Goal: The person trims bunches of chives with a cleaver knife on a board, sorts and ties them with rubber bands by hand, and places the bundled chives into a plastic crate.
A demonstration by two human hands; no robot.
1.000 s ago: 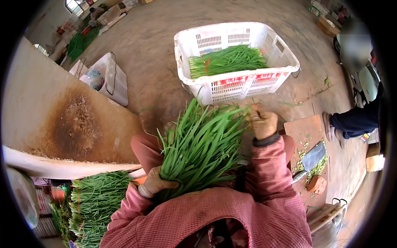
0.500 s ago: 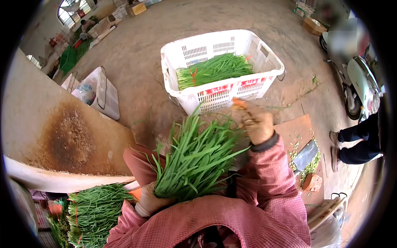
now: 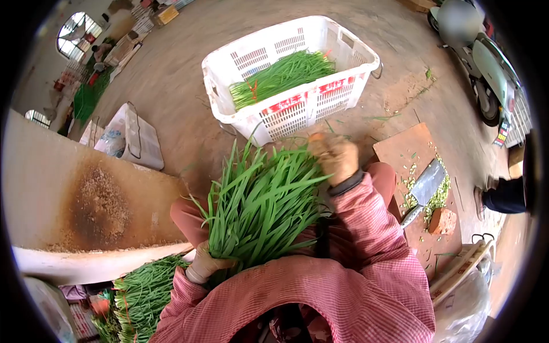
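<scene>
A thick bunch of green garlic chives lies across my lap, leaf tips pointing away from me. My left hand is closed around its near left side. At the bunch's far right edge is my right hand, fingers curled in and slightly blurred. A small orange bit shows at its fingertips, too smeared to name. The bunch's lower end is hidden by my sleeve and jacket. In front stands a white plastic crate holding chive bundles with orange ties.
To the right, a board bears a cleaver, chopped bits and a brick piece. More tied chives lie at lower left beside a low stained wall. A white bin, a scooter and a person's leg are farther off.
The view has shifted, bringing more of the board and cleaver into sight. My right hand has come slightly closer to the chive leaves. My left hand keeps its hold on the bunch.
</scene>
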